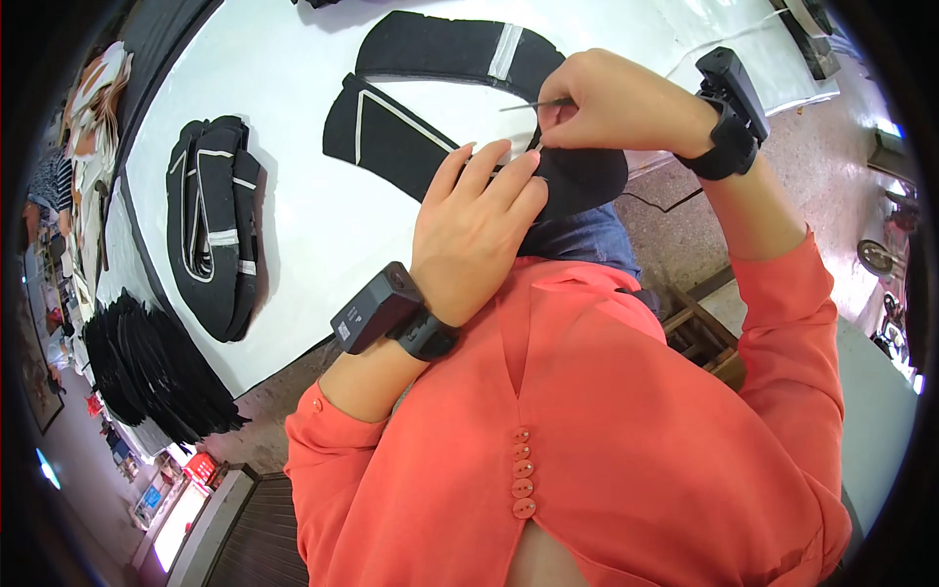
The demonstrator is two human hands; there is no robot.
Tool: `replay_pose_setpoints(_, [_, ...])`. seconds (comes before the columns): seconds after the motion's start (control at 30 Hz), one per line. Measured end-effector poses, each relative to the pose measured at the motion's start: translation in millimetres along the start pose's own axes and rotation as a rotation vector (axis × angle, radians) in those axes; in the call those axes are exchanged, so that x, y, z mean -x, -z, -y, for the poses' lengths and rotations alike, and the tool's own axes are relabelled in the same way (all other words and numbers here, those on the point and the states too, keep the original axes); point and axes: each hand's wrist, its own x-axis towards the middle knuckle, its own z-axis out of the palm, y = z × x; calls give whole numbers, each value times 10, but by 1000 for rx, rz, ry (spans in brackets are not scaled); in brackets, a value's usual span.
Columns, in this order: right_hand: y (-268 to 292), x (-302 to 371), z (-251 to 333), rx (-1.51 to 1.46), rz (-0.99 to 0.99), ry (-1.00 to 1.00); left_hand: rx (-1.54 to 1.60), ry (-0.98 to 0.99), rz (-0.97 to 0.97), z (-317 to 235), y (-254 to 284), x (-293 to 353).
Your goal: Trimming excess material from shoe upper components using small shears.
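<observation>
A black curved fabric piece with white edging (pixel 406 143) lies on the white tabletop and runs under both hands to the near edge. My left hand (pixel 476 220) rests flat on it with the fingers stretched out. Closed in a pinch, my right hand (pixel 608 103) holds a thin pointed metal tool (pixel 533 104), its tip sticking out to the left. Its grip end is hidden in the fingers, so I cannot tell its exact kind. Just beyond, another black curved part (pixel 440 46) bears a pale strip across it.
Several black curved pieces with white edging (pixel 213 225) lie bundled at the left of the white table (pixel 303 249). A thick stack of black pieces (pixel 156 372) sits at its lower left corner. A wooden stool (pixel 699 338) stands on the floor at right.
</observation>
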Motion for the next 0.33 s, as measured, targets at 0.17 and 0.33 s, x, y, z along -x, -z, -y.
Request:
replay_pose_setpoints(0.17, [75,-49,24,36,54,-55,2,2,-9,-14,-35,-68])
replay_pose_setpoints(0.33, [95,-57,-26,5,81,-15,-2,19,12,-47,-32,-117])
